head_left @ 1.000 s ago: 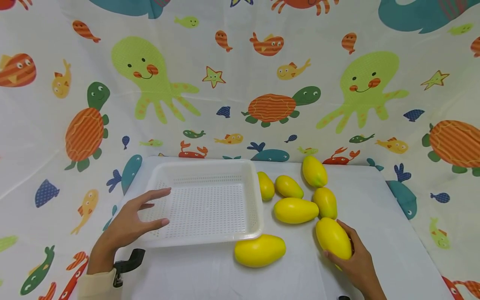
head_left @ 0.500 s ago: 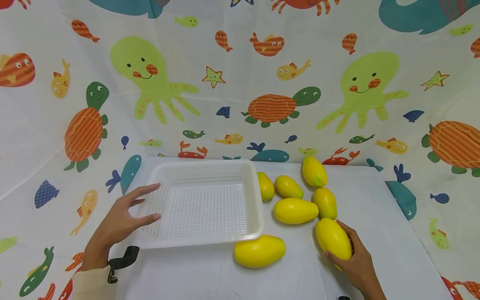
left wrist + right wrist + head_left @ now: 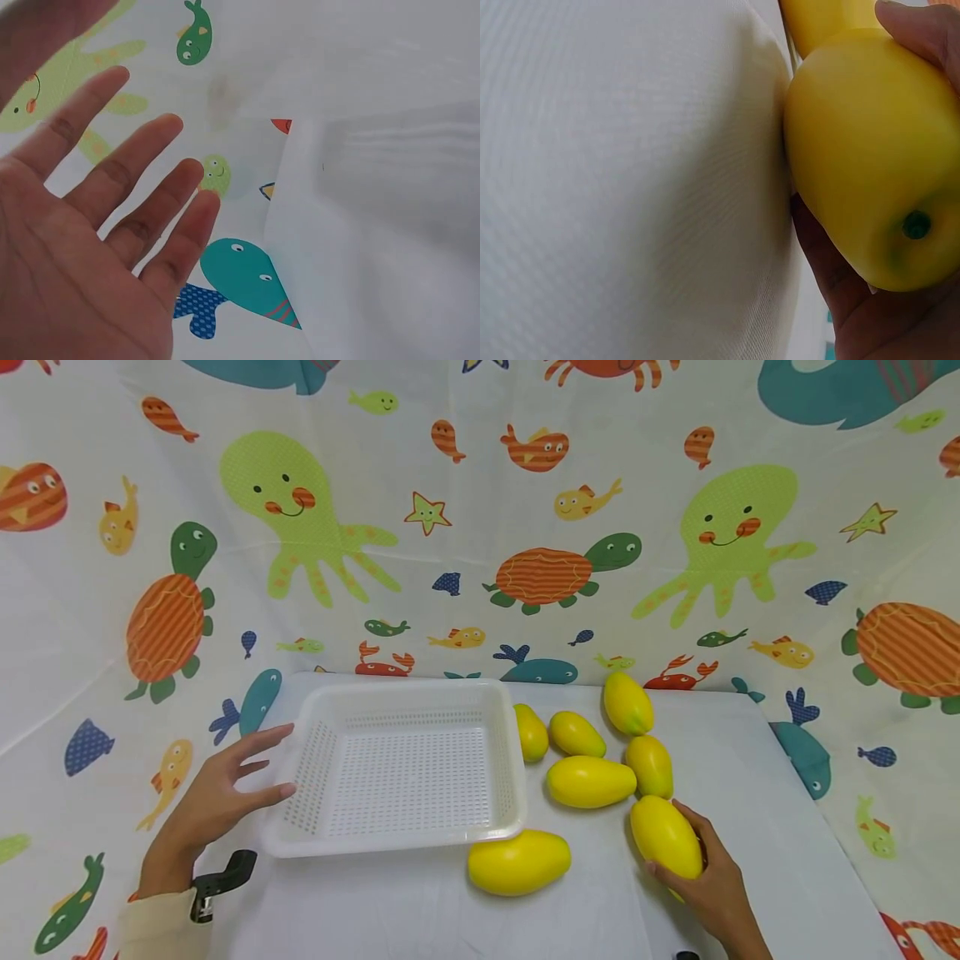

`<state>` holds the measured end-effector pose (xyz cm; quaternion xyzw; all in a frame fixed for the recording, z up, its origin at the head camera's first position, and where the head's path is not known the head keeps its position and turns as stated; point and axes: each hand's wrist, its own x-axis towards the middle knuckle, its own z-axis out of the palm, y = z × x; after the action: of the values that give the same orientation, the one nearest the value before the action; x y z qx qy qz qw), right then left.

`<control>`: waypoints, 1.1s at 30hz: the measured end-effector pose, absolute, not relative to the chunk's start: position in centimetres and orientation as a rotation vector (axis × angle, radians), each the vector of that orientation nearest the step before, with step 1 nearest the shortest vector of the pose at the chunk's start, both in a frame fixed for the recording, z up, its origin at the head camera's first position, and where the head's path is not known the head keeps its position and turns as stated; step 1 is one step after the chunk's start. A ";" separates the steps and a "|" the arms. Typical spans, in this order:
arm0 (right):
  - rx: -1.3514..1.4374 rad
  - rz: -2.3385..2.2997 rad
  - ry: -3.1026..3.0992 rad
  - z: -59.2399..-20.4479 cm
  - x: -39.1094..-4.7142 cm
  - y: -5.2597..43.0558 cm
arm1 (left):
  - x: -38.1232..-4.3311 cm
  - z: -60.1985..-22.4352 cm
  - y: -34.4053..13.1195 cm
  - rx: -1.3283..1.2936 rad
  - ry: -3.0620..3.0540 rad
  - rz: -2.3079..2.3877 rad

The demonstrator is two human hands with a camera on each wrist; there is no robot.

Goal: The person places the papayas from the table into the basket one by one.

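My right hand (image 3: 708, 881) grips a yellow mango (image 3: 666, 837) at the front right of the table, fingers round its far side and thumb on the near side. In the right wrist view the same mango (image 3: 877, 157) shows a small green stem spot, close against the white cloth. At the left side of the white basket (image 3: 408, 768) my left hand (image 3: 217, 793) is held with fingers spread and nothing in them. The left wrist view shows that palm (image 3: 82, 277) with its fingers stretched apart. Inside the basket only its perforated floor shows.
Several more mangoes lie right of the basket, among them a long one (image 3: 591, 782) and one at the back (image 3: 628, 703). Another mango (image 3: 519, 862) lies at the basket's front right corner, partly under its rim. A sea-animal curtain (image 3: 450, 527) rises behind the table.
My left hand has drawn back leftward from over the basket's left part to its left rim. The right hand and its mango have stayed in place.
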<state>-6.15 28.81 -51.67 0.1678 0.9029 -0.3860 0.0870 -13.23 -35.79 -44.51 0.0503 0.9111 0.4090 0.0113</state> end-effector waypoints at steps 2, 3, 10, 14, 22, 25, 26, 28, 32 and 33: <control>0.503 -1.149 2.688 -51.7 -6.1 28.8 | -13.2 -44.7 -36.0 0.128 2.826 1.266; 0.503 -1.148 2.689 -51.7 -6.2 28.8 | -13.3 -44.8 -36.2 0.117 2.817 1.266; 0.490 -1.149 2.706 -51.7 -6.1 28.8 | -13.6 -45.7 -36.9 0.093 2.755 1.316; 0.480 -1.154 2.713 -51.6 -6.1 28.7 | -13.8 -46.3 -37.0 0.118 2.743 1.341; 0.471 -1.160 2.707 -51.5 -6.0 28.7 | -14.1 -47.2 -36.9 0.120 2.698 1.357; 0.472 -1.161 2.704 -51.5 -6.0 28.7 | -14.2 -47.3 -36.9 0.120 2.678 1.366; 0.472 -1.161 2.705 -51.5 -6.0 28.7 | -14.2 -47.3 -36.9 0.118 2.671 1.370; 0.472 -1.160 2.706 -51.5 -6.1 28.7 | -14.2 -47.4 -36.9 0.119 2.664 1.373; 0.471 -1.160 2.709 -51.6 -6.1 28.8 | -14.2 -47.5 -37.0 0.121 2.656 1.381; 0.473 -1.161 2.706 -51.7 -6.1 28.8 | -14.3 -47.5 -37.0 0.122 2.655 1.383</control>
<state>-6.10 28.80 -51.66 0.1582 0.9045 -0.3879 0.0794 -14.26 -36.96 -47.49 0.0406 0.8839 0.4603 0.0728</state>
